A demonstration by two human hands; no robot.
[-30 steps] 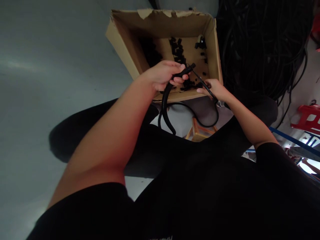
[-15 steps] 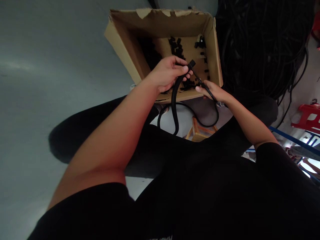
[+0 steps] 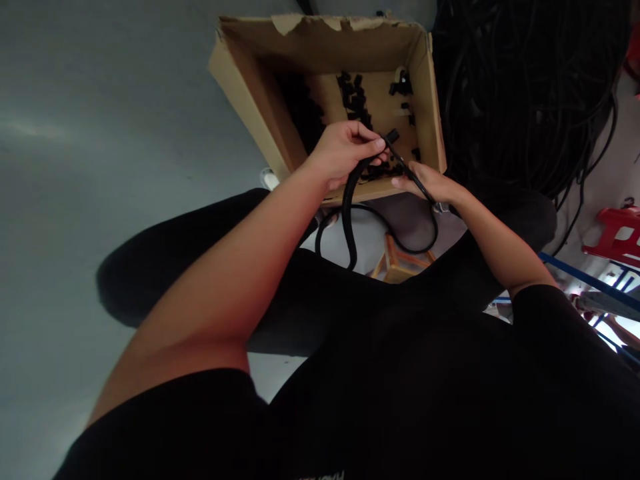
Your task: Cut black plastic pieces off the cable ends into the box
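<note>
Above the near side of a cardboard box [image 3: 255,107], my left hand [image 3: 347,155] pinches a thick black cable [image 3: 349,220] close to its end. A small black blocky end piece [image 3: 393,136] sticks out past my thumb and fingertips. My right hand [image 3: 427,181] is lower and to the right, its fingers closed around a thinner black stretch of cable [image 3: 419,184] that runs up to the end piece. Between my legs the cable hangs in a loop. My fingers hide how the thin stretch meets the end piece.
Several small black pieces [image 3: 356,100] lie inside the box, whose top edge is torn. A large heap of black cables [image 3: 530,93] is at the right. Below the hands stands a small wooden stool [image 3: 400,267]; a red plastic stool [image 3: 620,233] is at far right.
My left hand has shifted a little right and downward with the cable's end piece. My right hand has stayed almost in place.
</note>
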